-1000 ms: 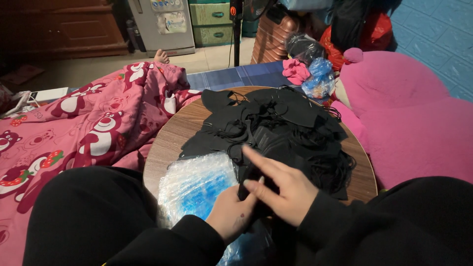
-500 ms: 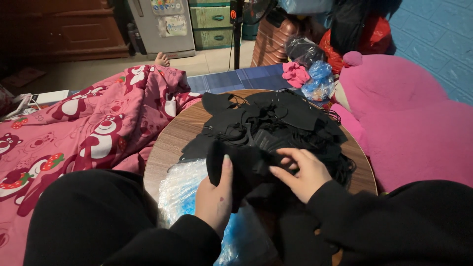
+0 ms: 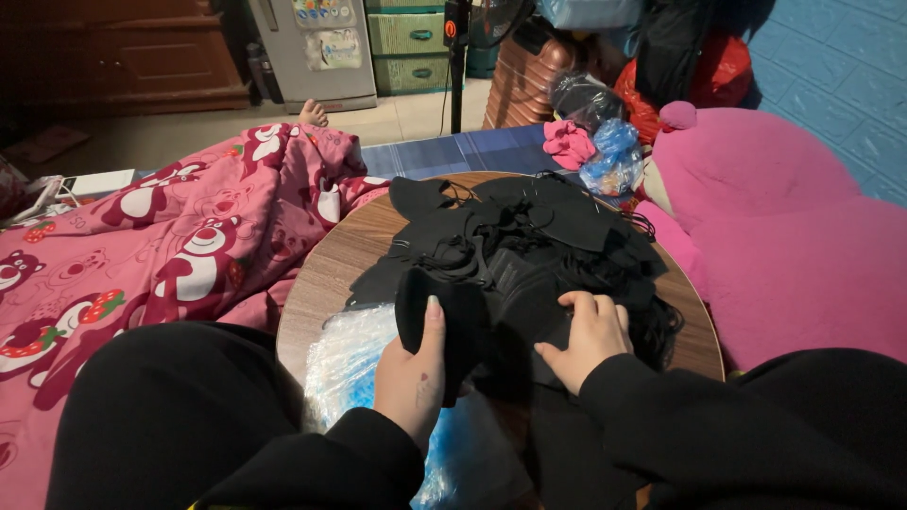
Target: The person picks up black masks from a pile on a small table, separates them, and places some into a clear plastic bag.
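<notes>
At frame centre, on the round table (image 3: pixel 331 274), the left hand (image 3: pixel 414 378) grips a black mask (image 3: pixel 444 316), fingers closed; the right hand (image 3: pixel 590 335) presses flat, fingers spread, on the black mask pile (image 3: pixel 539 236).

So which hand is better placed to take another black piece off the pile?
Probably the right hand: it rests open on the black pile, while the left hand already grips a black piece.

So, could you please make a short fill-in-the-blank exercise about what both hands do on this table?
1. The left hand grips a folded piece of ____ fabric.
2. The right hand rests on the pile of black face masks lying on a ____ wooden table.
3. A clear plastic bag lies under the ____ hand.
4. The blanket beside the table is mainly ____.

Missing words: black; round; left; pink
</notes>
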